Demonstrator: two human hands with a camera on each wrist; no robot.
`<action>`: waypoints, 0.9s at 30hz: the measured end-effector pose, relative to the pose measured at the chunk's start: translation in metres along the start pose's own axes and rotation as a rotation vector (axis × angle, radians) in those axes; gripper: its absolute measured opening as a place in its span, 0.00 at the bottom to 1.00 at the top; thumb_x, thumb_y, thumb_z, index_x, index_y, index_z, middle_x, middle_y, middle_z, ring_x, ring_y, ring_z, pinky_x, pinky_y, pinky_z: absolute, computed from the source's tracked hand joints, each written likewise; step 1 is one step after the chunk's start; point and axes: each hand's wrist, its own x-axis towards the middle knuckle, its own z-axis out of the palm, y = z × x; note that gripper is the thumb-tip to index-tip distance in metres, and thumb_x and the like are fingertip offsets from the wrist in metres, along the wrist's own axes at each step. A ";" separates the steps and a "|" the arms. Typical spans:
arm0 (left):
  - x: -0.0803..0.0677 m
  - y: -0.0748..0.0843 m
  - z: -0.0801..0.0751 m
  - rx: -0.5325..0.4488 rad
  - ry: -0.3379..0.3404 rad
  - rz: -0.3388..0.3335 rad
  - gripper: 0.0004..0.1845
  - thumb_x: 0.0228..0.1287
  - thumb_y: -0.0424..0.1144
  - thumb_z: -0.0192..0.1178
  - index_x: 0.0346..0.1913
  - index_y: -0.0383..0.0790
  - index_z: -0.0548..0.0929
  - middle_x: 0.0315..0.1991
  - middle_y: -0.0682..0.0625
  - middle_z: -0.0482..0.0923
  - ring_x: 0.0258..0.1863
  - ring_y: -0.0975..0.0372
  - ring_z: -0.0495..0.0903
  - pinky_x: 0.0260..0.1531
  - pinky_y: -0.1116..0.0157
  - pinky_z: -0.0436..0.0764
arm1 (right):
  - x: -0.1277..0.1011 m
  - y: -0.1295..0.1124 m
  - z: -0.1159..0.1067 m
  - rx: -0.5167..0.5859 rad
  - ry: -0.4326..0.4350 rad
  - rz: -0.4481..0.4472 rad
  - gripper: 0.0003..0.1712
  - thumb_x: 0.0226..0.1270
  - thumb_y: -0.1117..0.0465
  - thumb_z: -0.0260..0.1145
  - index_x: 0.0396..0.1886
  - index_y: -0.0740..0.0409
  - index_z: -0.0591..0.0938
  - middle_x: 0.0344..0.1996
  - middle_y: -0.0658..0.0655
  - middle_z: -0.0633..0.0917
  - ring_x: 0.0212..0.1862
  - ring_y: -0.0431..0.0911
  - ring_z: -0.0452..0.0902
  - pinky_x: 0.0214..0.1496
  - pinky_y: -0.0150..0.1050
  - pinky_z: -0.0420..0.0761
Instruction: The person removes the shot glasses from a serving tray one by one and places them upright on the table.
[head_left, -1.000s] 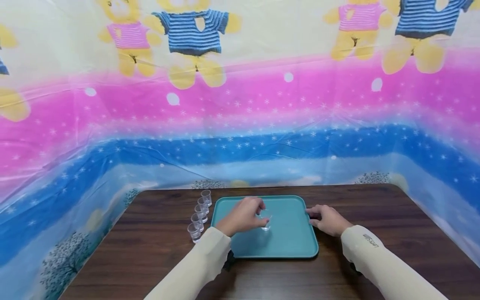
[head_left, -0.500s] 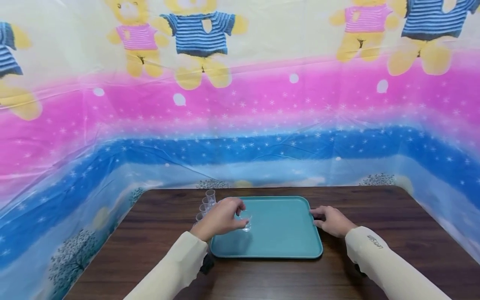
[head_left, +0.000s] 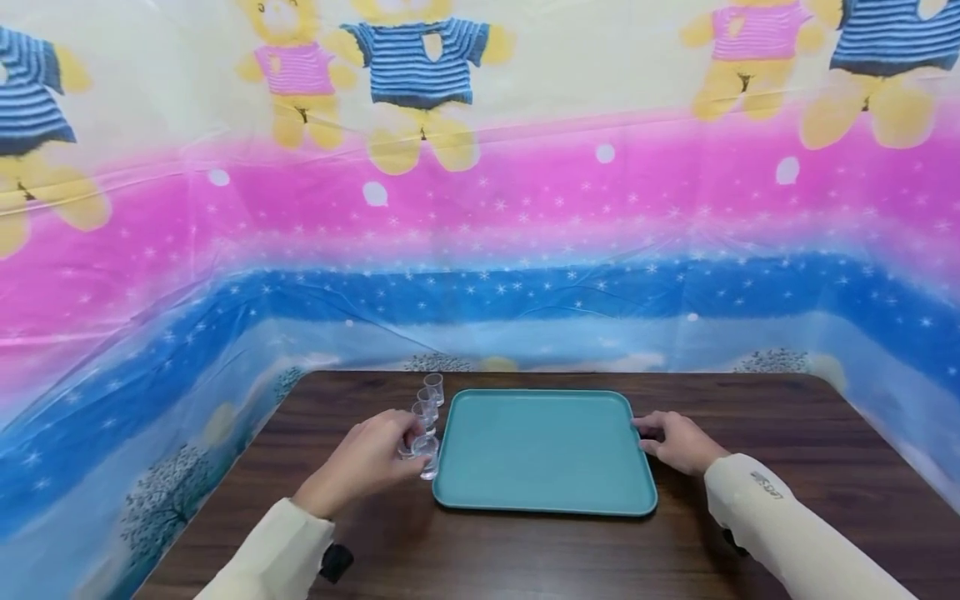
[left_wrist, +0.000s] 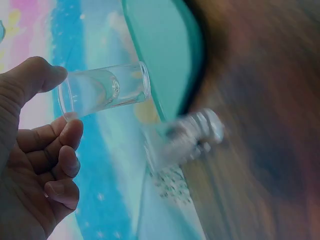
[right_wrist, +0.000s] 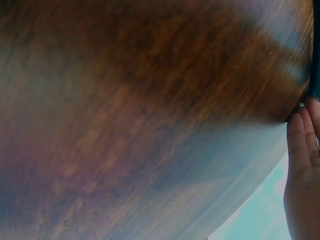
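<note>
My left hand [head_left: 367,460] is at the left side of the teal tray [head_left: 547,450]. Its thumb and fingers pinch a small clear shot glass [head_left: 429,468] near the rim; the glass [left_wrist: 102,90] looks raised off the table in the left wrist view. Just beyond it stand more shot glasses [head_left: 433,390] in a row, partly hidden by the hand. One of these glasses [left_wrist: 182,140] shows blurred in the left wrist view. At the tray's right edge rests my right hand [head_left: 684,443]; in the right wrist view its fingers [right_wrist: 297,142] look straight against the edge.
A dark wood-grain table [head_left: 525,558] carries everything. Behind it and at both sides hangs a printed cloth [head_left: 525,208] with bears and snowflakes.
My left hand has carried the shot glass leftward from over the tray's middle to beside the row of glasses. The right hand stays at the tray's edge. The head view has shifted slightly.
</note>
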 end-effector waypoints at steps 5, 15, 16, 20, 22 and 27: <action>-0.014 -0.011 0.003 0.011 -0.023 -0.065 0.12 0.52 0.44 0.70 0.35 0.43 0.81 0.27 0.59 0.72 0.26 0.68 0.70 0.25 0.66 0.71 | -0.001 0.004 -0.002 -0.006 0.010 -0.003 0.24 0.66 0.67 0.62 0.61 0.68 0.73 0.50 0.64 0.77 0.53 0.59 0.72 0.48 0.53 0.75; -0.020 -0.026 0.021 -0.033 -0.024 -0.178 0.11 0.51 0.41 0.71 0.35 0.43 0.81 0.26 0.58 0.72 0.24 0.68 0.69 0.24 0.65 0.71 | -0.001 0.006 -0.002 -0.022 0.008 0.019 0.24 0.66 0.67 0.62 0.61 0.66 0.73 0.50 0.63 0.77 0.53 0.59 0.72 0.49 0.53 0.74; -0.020 -0.027 0.023 -0.038 -0.025 -0.188 0.11 0.51 0.41 0.71 0.35 0.43 0.81 0.26 0.58 0.72 0.24 0.68 0.69 0.24 0.65 0.70 | -0.001 0.006 -0.002 -0.021 0.005 0.020 0.24 0.66 0.67 0.62 0.61 0.66 0.73 0.50 0.63 0.77 0.53 0.59 0.72 0.49 0.53 0.74; -0.020 -0.028 0.025 -0.049 -0.020 -0.203 0.11 0.52 0.41 0.71 0.35 0.42 0.81 0.26 0.58 0.72 0.23 0.68 0.69 0.24 0.65 0.71 | -0.002 0.004 -0.003 -0.015 -0.002 0.018 0.24 0.66 0.67 0.62 0.62 0.67 0.73 0.50 0.63 0.77 0.53 0.59 0.73 0.48 0.53 0.75; -0.019 -0.028 0.025 -0.052 -0.014 -0.201 0.11 0.52 0.41 0.71 0.35 0.42 0.81 0.26 0.57 0.73 0.23 0.67 0.69 0.24 0.65 0.71 | -0.002 0.004 -0.003 -0.014 -0.001 0.016 0.24 0.66 0.67 0.62 0.62 0.67 0.73 0.50 0.63 0.77 0.53 0.59 0.73 0.48 0.53 0.75; -0.016 -0.025 0.025 -0.029 0.068 -0.197 0.16 0.50 0.47 0.72 0.35 0.43 0.79 0.27 0.56 0.72 0.24 0.66 0.69 0.25 0.64 0.71 | -0.001 0.010 -0.004 -0.035 -0.019 0.022 0.24 0.68 0.66 0.60 0.63 0.65 0.72 0.52 0.64 0.76 0.55 0.60 0.71 0.50 0.55 0.73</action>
